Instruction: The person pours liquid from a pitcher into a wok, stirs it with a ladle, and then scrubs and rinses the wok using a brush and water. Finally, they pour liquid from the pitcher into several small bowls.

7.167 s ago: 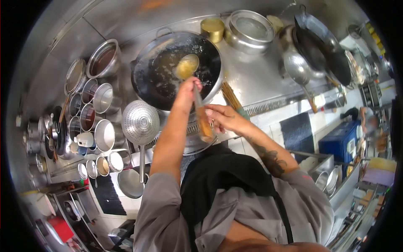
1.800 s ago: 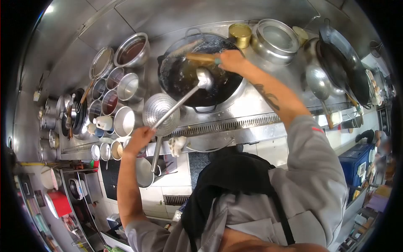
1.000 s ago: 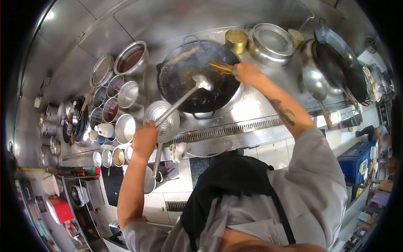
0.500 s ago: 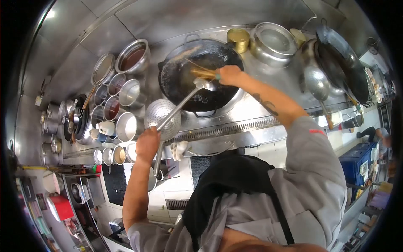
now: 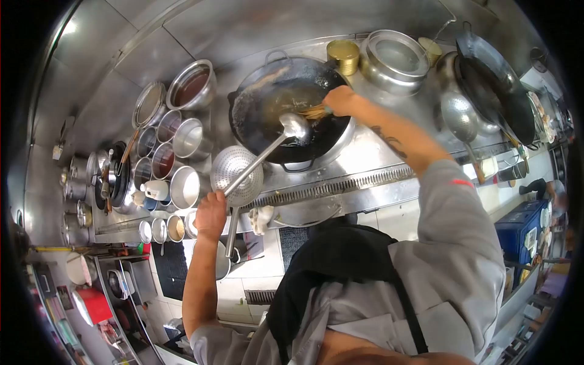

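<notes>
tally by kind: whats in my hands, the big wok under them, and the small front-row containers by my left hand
ladle: 1
bamboo brush: 1
big wok: 1
small front-row containers: 4
total: 7

wok [image 5: 325, 139]: dark metal, wet gloss | ladle [image 5: 294, 126]: shiny metal | whisk [image 5: 314, 112]: wood-like strands | apron [image 5: 331, 250]: matt cloth
</notes>
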The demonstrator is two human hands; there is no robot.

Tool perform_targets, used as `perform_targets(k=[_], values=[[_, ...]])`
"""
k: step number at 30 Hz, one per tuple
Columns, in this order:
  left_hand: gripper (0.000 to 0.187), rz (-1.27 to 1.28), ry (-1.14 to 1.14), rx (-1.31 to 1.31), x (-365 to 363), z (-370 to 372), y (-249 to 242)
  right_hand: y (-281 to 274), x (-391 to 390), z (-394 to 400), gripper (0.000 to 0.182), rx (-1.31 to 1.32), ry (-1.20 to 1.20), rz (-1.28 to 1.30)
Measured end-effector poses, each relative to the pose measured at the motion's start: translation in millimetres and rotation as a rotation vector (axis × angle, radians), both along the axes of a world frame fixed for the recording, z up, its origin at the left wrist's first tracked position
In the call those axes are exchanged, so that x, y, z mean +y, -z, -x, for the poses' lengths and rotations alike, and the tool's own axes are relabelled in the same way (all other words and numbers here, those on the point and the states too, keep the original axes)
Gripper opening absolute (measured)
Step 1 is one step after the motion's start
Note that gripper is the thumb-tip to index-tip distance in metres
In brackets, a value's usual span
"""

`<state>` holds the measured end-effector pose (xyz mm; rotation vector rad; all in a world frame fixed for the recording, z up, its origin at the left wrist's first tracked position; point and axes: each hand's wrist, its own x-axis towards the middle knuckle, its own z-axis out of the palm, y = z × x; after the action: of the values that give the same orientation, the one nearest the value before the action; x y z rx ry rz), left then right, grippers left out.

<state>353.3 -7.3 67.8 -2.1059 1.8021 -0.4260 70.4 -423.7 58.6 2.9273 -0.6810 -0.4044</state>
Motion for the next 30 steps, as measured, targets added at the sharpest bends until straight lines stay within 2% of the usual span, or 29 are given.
perform_targets(k=[3,7,10,13,16,19,20,24,28,30], values=[[0.020,0.009,-0.003,-0.007,-1,3,-1,-25,-5,7,0.020,0.107,0.066,-0.001],[0.024,0.052,0.035,-0.046,-9,2,-1,-63,39,17,0.026,-0.338,0.062,0.033],[0.023,0.054,0.040,-0.097,-9,2,-1,-33,30,14,0.037,-0.440,0.029,-0.167],[0.024,0.041,0.020,-0.067,-7,0,-2,-29,14,-3,0.045,-0.155,0.214,-0.068],[0.027,0.050,0.024,-0.069,-2,3,-1,-23,48,6,0.042,-0.650,0.021,-0.125],[0.029,0.014,-0.013,-0.051,-3,3,-1,-10,28,-12,0.042,-0.373,0.136,-0.167],[0.030,0.006,-0.008,-0.066,-1,1,-1,-2,5,-25,0.045,-0.191,0.204,-0.129],[0.028,-0.040,-0.060,-0.046,6,1,7,14,8,-16,0.035,-0.482,0.090,-0.202],[0.020,-0.062,-0.119,0.111,6,1,5,9,-1,-16,0.041,-0.124,0.100,-0.188],[0.016,-0.056,-0.151,0.183,3,3,4,-8,-3,-5,0.040,-0.173,0.162,-0.173]])
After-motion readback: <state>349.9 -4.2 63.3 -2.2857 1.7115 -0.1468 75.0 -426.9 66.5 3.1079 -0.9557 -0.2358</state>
